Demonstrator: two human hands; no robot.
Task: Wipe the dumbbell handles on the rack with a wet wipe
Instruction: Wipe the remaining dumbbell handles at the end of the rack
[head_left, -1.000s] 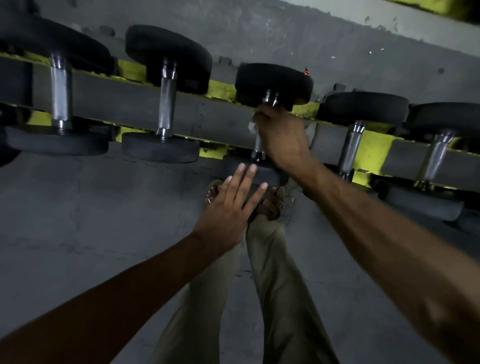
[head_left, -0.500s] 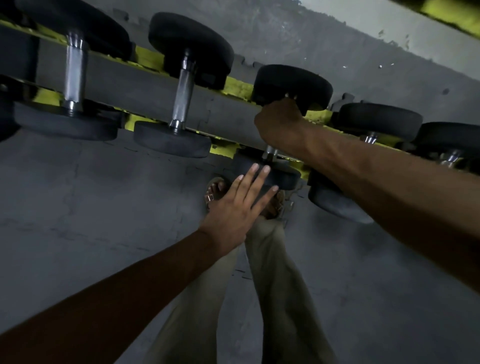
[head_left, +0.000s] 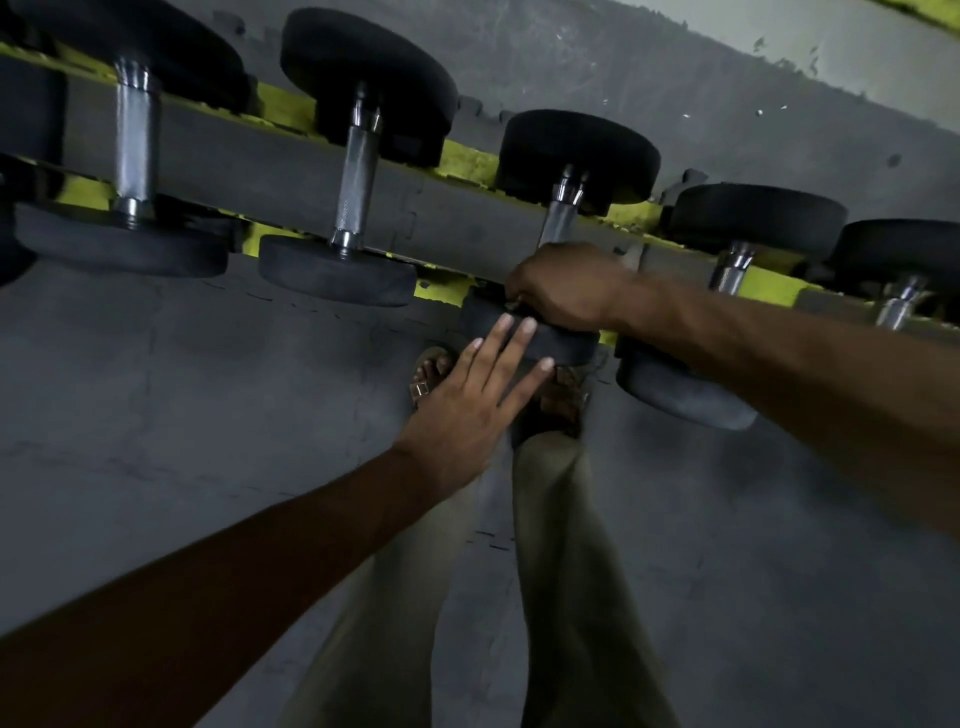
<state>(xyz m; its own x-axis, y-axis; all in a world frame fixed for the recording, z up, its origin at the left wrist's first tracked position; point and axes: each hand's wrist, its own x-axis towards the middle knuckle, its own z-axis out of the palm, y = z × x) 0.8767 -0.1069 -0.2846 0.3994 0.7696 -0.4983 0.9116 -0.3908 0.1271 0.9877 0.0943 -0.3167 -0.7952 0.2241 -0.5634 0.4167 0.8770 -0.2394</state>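
Five dumbbells show on the rack (head_left: 249, 171), which slants from the upper left to the right edge of the frame. Each has one shiny handle between two black weights. A dark shape at the far left edge may be a sixth, but I cannot tell.

The right hand (head_left: 566, 293) is on the third handle (head_left: 560, 221), counted from the left, near the centre of the frame. Its fingers are curled tight round the lower end of the bar, just above the near weight (head_left: 574, 348). The wet wipe is not plainly seen; it is most likely bunched inside that fist. The left hand (head_left: 467, 410) holds nothing. Its fingers (head_left: 527, 327) are straight and spread, with the tips resting on the edge of that same weight, probably to steady it.

The job looks about midway, with the third of five handles in hand. The first handle (head_left: 134, 140), second handle (head_left: 358, 171), fourth handle (head_left: 730, 270) and fifth handle (head_left: 898, 306) show no wetness or streaks, so I cannot tell which are done. Below, two trouser legs (head_left: 571, 571) and sandalled feet (head_left: 431, 374) stand on the grey floor (head_left: 156, 415).
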